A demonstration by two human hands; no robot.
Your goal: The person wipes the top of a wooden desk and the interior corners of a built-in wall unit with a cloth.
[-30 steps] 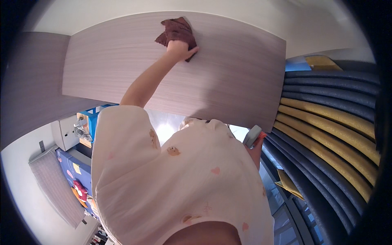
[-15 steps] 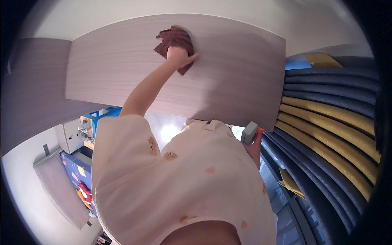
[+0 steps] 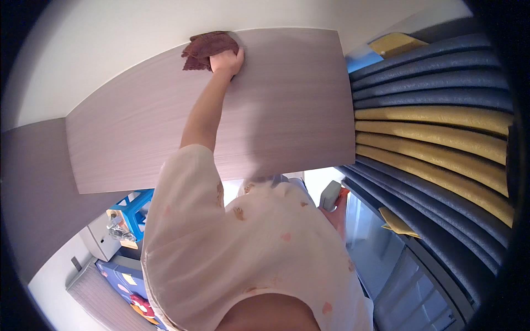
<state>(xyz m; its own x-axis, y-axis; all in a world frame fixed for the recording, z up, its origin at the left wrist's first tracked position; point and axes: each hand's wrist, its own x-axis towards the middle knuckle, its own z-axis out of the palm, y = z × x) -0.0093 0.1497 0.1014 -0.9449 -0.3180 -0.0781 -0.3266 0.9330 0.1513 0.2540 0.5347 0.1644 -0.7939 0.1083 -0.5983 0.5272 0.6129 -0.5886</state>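
My left hand (image 3: 225,60) reaches far forward over a light wood-grain desktop (image 3: 298,110). It presses a crumpled dark brown cloth (image 3: 201,48) against the surface, close to the far edge by the wall. The cloth covers most of the fingers; the thumb shows on the right. Low at my right side, below the desk's near edge, my right hand (image 3: 335,218) is closed around a grey, block-shaped thing with an orange part (image 3: 330,194). My shirt partly hides that hand, and what kind of thing it holds cannot be made out.
Pleated navy and yellow fabric (image 3: 430,129) hangs along the right side, beside a glass panel (image 3: 381,243). A darker panel (image 3: 38,182) adjoins the desk on the left. Below it are a blue frame (image 3: 135,212) and a white cabinet (image 3: 102,237).
My left hand has moved the cloth forward to the desk's far edge. The whole view has shifted and turned a little. My right hand stays low, still holding the grey thing.
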